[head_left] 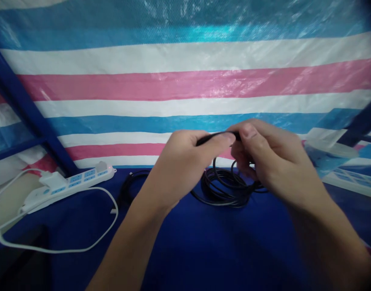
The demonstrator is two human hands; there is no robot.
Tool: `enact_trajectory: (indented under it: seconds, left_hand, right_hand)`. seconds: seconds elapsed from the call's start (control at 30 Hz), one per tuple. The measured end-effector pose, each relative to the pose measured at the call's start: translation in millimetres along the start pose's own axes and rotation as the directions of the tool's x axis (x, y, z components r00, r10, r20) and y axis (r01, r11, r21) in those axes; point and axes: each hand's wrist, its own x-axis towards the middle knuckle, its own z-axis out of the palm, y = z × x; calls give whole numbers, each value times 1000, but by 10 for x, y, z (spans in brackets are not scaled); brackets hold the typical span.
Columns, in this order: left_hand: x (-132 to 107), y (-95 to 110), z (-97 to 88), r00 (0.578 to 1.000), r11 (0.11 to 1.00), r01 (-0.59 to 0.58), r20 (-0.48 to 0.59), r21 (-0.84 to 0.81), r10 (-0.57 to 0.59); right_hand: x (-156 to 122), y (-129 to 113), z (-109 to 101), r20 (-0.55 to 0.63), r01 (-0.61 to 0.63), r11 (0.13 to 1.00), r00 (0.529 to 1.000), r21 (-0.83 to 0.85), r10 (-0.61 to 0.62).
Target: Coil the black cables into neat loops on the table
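Note:
My left hand point(185, 161) and my right hand point(270, 157) meet above the blue table point(203, 250), both closed on the same black cable point(224, 188). A short stretch of it runs between my left thumb and my right thumb and forefinger. The remaining length hangs down as a coil of several loops that rests on the blue cloth just below my hands. Another part of the black cable point(127, 188) lies on the cloth to the left of my left wrist.
A white power strip point(70, 184) with blue sockets lies at the left, its white cord point(82, 246) looping over the cloth. A striped pink, white and blue tarp point(185, 81) hangs behind. A blue frame bar point(24, 109) slants at left; blurred white and blue objects point(333, 149) sit at right.

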Motion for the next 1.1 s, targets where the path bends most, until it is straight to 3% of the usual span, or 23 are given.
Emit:
enact_trajectory:
  seconds: [0.1,0.23,0.3,0.37,0.43,0.47,0.53,0.6,0.7,0.77,0.87,0.97,1.03,1.1]
  left_hand:
    - [14,20,18,988,996,-79,-137,-38,73]
    - [10,43,10,993,997,-75,-92,-26,73]
    - [5,38,-12,1000,1000,-2,3,10,2]
    - [2,21,-29,996,995,79,47,61,-82]
    - [3,3,-33,993,989,118,9,89,-119]
    - [5,-2,-29,993,990,118,-26,83,-116]
    - [11,0,-15,992,995,98,-83,22,-95]
    - [20,17,1,988,991,71,-128,-113,-86]
    - [42,39,13,967,927,3,-234,-375,-98]
    - [68,31,10,954,887,-21,-273,-462,-120]
    - [106,-9,-16,972,908,33,-197,-418,-126]
    - [117,-42,-48,995,949,56,-56,-311,-77]
    - [108,-53,-54,998,975,15,-64,-222,-29]
    - [94,-59,-41,989,996,-35,-143,-79,24]
  right_hand:
    - [-7,-3,69,-171,32,999,985,26,-27]
    - [-39,1,65,-335,92,995,939,39,-74]
    - [-48,8,12,-247,134,989,958,-59,-145]
    - [-50,14,-48,-33,207,966,976,-155,-214]
    - [-49,11,-78,114,250,951,966,-184,-231]
    - [-50,6,-73,122,242,954,967,-175,-223]
    - [-60,-12,-13,39,181,980,983,-87,-178]
    - [-75,-35,103,-143,123,989,983,77,-111]
    - [-88,-62,301,-444,152,932,896,329,11]
    - [-77,-70,376,-487,153,875,867,460,104]
    - [-34,-66,344,-354,27,792,903,610,242]
    - [15,-37,209,-236,-92,785,927,613,293]
    - [37,-11,118,-164,-153,808,942,568,293]
    - [42,8,54,-93,-210,835,951,508,295]
